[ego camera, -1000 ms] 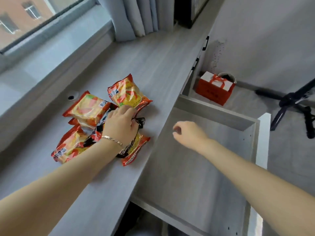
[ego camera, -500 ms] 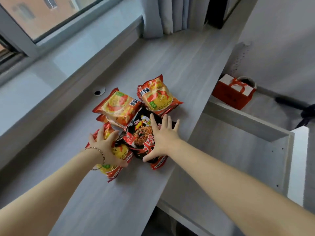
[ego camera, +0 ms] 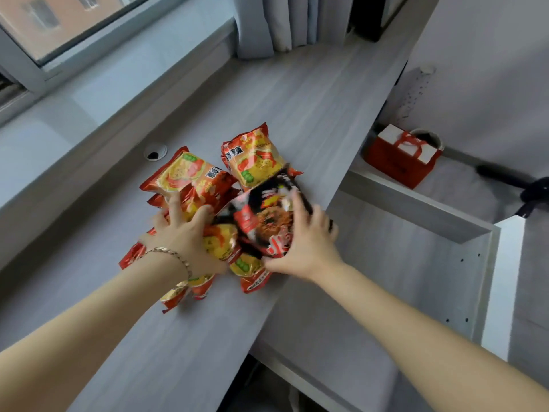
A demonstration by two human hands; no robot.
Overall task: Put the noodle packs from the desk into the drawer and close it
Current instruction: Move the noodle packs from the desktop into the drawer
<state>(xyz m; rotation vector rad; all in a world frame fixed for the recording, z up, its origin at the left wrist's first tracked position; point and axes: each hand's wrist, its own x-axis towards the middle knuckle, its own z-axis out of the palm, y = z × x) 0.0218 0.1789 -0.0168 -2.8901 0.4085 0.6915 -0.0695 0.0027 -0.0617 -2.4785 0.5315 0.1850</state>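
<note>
- A home room, likely a bedroom or study.
- Grey counter (ego camera: 297, 120) built under a window (ego camera: 68, 28).
- Curtain (ego camera: 267, 25) at the sill.
- Red gift bag (ego camera: 401, 159) on the floor.

Red-and-yellow noodle packs (ego camera: 190, 179) lie heaped on the grey desk (ego camera: 297, 93), one black pack (ego camera: 267, 218) tilted, beside the open drawer (ego camera: 416, 263).

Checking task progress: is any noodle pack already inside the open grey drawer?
No: the open grey drawer shows only bare board, and the noodle packs remain on the desk.
</note>
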